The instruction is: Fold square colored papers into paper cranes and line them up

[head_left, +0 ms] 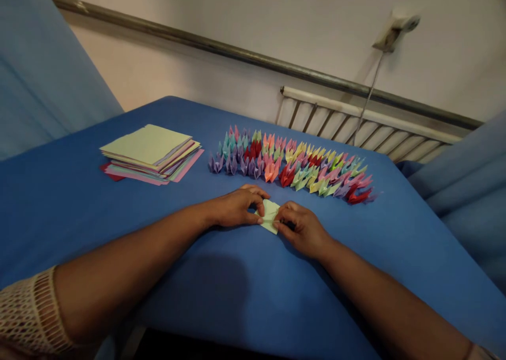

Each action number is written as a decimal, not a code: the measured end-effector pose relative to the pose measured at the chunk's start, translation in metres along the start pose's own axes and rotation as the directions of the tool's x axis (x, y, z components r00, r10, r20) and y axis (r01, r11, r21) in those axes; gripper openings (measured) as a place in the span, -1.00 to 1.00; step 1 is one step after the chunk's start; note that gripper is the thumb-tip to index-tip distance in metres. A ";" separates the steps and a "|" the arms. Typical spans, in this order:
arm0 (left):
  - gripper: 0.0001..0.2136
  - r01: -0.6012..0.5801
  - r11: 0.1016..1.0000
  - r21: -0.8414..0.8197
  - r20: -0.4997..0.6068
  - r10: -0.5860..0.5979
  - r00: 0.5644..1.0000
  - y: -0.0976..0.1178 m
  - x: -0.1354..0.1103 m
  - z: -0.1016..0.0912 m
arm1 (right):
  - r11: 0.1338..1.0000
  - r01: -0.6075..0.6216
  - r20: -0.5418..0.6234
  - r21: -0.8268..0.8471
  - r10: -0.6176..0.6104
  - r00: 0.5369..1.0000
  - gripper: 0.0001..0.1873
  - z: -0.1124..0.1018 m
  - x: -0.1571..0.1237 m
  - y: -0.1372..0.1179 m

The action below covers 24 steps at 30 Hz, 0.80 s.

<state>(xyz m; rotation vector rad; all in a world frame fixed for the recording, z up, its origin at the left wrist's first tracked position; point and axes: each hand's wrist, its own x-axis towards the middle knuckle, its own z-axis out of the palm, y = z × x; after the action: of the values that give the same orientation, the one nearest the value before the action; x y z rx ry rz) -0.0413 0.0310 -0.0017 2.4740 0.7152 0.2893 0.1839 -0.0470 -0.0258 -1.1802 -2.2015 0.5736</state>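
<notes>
A small folded sheet of pale green paper lies on the blue-covered table between my two hands. My left hand grips its left side, with thumb and fingers at the edge. On the opposite side, my right hand pinches the right edge between thumb and fingertips. Creases show across the paper's face. Just beyond my hands stand rows of folded paper cranes in red, purple, pink, yellow, green and blue.
A stack of coloured paper squares sits to the left, pale yellow on top. The blue tablecloth reaches towards a wall with a pipe and a radiator. Blue curtains hang at both sides.
</notes>
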 end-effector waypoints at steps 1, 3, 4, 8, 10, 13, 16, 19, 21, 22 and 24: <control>-0.92 0.001 1.000 0.002 -0.003 -0.001 1.000 0.000 0.000 0.000 | 1.000 -0.023 -0.008 -0.016 0.023 1.000 -0.93 0.001 0.001 0.001; -0.93 0.002 1.000 0.007 -0.011 -0.002 1.000 0.002 0.001 0.001 | 0.996 -0.073 -0.038 -0.047 0.071 0.997 -0.87 0.003 0.003 0.003; -0.93 0.007 1.000 0.009 -0.016 -0.007 1.000 0.003 0.001 0.001 | 0.994 -0.091 -0.048 -0.064 0.088 0.995 -0.84 0.003 0.003 0.003; -0.93 0.057 0.998 0.016 -0.025 -0.056 0.998 0.009 0.002 0.000 | 0.984 -0.134 -0.075 -0.115 0.126 0.989 -0.81 0.005 0.005 0.002; -0.94 0.077 0.997 0.025 -0.027 -0.076 0.997 0.012 0.002 0.000 | 0.979 -0.162 -0.103 -0.127 0.149 0.983 -0.84 0.006 0.006 0.002; -0.94 0.090 0.995 0.041 -0.030 -0.088 0.996 0.015 0.002 0.000 | 0.976 -0.182 -0.121 -0.118 0.168 0.978 -0.87 0.009 0.007 0.004; -0.95 0.081 0.995 0.055 -0.031 -0.079 0.996 0.015 0.002 0.001 | 0.976 -0.180 -0.140 -0.121 0.162 0.977 -0.94 0.009 0.010 0.009; -0.91 0.046 0.996 0.075 -0.049 -0.042 0.998 0.014 0.001 0.002 | 0.983 -0.089 -0.145 -0.158 0.066 0.987 -0.73 0.008 0.013 0.012; -0.85 0.011 0.993 0.115 -0.071 -0.003 0.997 0.016 0.000 0.003 | 0.986 0.006 -0.064 -0.169 -0.017 0.998 -0.68 0.005 0.014 0.013; -0.83 -0.009 0.989 0.145 -0.078 0.020 0.997 0.018 -0.001 0.003 | 0.985 0.039 -0.014 -0.168 -0.042 0.999 -0.70 0.004 0.015 0.012; -0.84 -0.056 0.976 0.213 -0.071 0.073 0.995 0.024 -0.002 0.003 | 0.984 0.070 0.045 -0.165 -0.063 0.997 -0.74 0.001 0.015 0.010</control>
<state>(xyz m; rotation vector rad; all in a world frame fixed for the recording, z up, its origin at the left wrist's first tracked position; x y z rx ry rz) -0.0316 0.0114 0.0094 2.7034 0.7320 0.3531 0.1825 -0.0289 -0.0289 -1.1825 -2.3504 0.3948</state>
